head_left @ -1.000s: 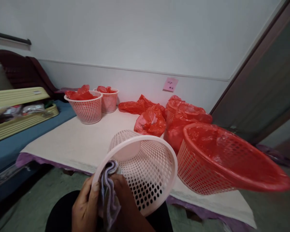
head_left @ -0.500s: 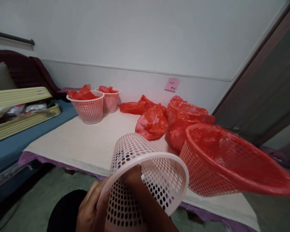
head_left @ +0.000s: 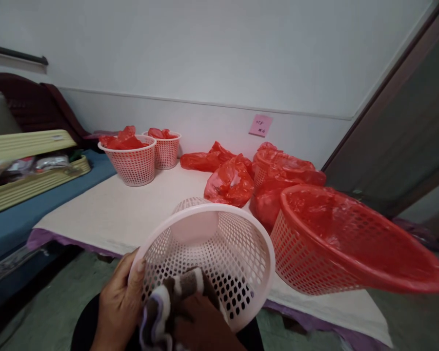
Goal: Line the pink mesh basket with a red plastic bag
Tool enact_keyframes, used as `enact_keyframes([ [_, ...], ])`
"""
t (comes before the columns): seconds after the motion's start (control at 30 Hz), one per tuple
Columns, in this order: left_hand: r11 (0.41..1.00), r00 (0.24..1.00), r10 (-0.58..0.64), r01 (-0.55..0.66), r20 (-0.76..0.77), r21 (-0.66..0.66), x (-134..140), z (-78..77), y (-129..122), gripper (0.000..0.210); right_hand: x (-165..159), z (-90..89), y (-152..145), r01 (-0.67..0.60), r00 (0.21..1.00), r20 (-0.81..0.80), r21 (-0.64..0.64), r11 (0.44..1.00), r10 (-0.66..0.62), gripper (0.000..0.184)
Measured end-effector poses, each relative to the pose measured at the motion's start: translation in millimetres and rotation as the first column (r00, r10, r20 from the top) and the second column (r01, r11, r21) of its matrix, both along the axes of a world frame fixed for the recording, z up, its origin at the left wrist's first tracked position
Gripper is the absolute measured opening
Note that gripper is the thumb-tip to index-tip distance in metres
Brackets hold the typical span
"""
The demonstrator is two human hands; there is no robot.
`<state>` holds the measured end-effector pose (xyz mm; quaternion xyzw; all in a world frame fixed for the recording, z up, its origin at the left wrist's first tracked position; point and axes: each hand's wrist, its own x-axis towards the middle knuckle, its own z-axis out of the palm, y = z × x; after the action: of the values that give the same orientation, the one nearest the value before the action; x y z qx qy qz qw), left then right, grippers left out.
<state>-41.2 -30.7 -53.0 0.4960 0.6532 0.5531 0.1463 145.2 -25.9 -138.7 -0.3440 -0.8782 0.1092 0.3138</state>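
Observation:
A pale pink perforated plastic basket (head_left: 195, 229) lies tilted over my lap, its mouth facing me. My left hand (head_left: 119, 302) grips its rim on the left side, thumb over the edge. At the mouth's lower edge my right hand (head_left: 199, 317) holds a brown, white and lilac striped cloth (head_left: 161, 312), bunched up against the inner wall. Some of the right fingers are hidden in the cloth's folds. To the right stands a larger red basket (head_left: 314, 268) lined with a red plastic bag (head_left: 322, 209).
Two pink baskets (head_left: 135, 165) with red bags stand at the back left of the white-covered table (head_left: 106, 214). Red plastic bags (head_left: 230, 180) lie mid-table. A pink note (head_left: 260, 125) sticks to the wall. On the left, a yellow case (head_left: 36, 180) lies on a blue surface.
My right hand has drawn back from deep inside the basket to its mouth, bringing the striped cloth into view. The basket has turned so its opening faces me more.

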Motion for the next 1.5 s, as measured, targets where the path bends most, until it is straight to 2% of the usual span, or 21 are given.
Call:
enact_keyframes([
  [0.07,1.000,1.000,-0.010,0.010,-0.005,0.005,-2,3.9,3,0.041,12,0.6,-6,0.071,0.994,0.071,0.139,0.988,-0.081,0.015],
  [0.17,1.000,1.000,-0.020,0.020,0.014,0.011,-5,8.4,7,0.039,25,14.0,-3,0.059,0.980,0.156,0.345,0.937,-0.120,0.023],
  [0.27,1.000,0.999,-0.018,0.017,0.040,0.019,-9,11.6,11,0.039,20,26.4,0,0.073,0.985,0.112,0.424,0.903,-0.132,0.024],
  [0.37,1.000,0.998,-0.020,0.019,0.054,0.015,-12,15.2,14,0.038,4,25.6,-2,0.114,0.991,0.014,0.465,0.878,-0.135,0.011],
  [0.5,1.000,0.991,0.017,-0.013,0.135,-0.028,-12,20.6,18,0.042,-9,13.9,-6,0.181,0.983,-0.046,0.448,0.876,-0.179,0.022],
  [0.67,0.995,0.955,0.076,-0.055,0.288,-0.081,-10,19.7,14,0.045,-15,11.8,-5,0.149,0.988,-0.027,0.429,0.891,-0.152,0.020],
  [0.8,0.988,0.919,0.133,-0.094,0.372,-0.122,1,0.6,-1,0.045,-26,28.0,-2,0.127,0.992,-0.064,0.334,0.934,-0.111,0.021],
  [0.9,0.972,0.889,0.181,-0.098,0.420,-0.212,9,-15.9,-14,0.052,-39,39.2,-2,0.095,0.981,-0.185,0.205,0.974,-0.057,0.025],
  [1.0,0.981,0.917,0.139,-0.076,0.373,-0.178,10,-21.2,-21,0.055,-50,41.7,-5,0.084,0.963,-0.262,0.107,0.991,-0.054,0.022],
  [1.1,0.991,0.950,0.075,-0.036,0.304,-0.133,6,-17.8,-19,0.055,-53,40.0,-7,0.089,0.965,-0.252,0.041,0.995,-0.076,0.021],
  [1.3,0.988,0.953,0.101,-0.063,0.287,-0.139,4,-12.6,-14,0.059,-47,42.5,-3,0.081,0.976,-0.208,0.067,0.994,-0.066,0.027],
  [1.5,0.983,0.954,0.126,-0.083,0.272,-0.165,4,-14.5,-18,0.062,-49,43.2,-5,0.077,0.975,-0.211,0.043,0.996,-0.066,0.028],
])
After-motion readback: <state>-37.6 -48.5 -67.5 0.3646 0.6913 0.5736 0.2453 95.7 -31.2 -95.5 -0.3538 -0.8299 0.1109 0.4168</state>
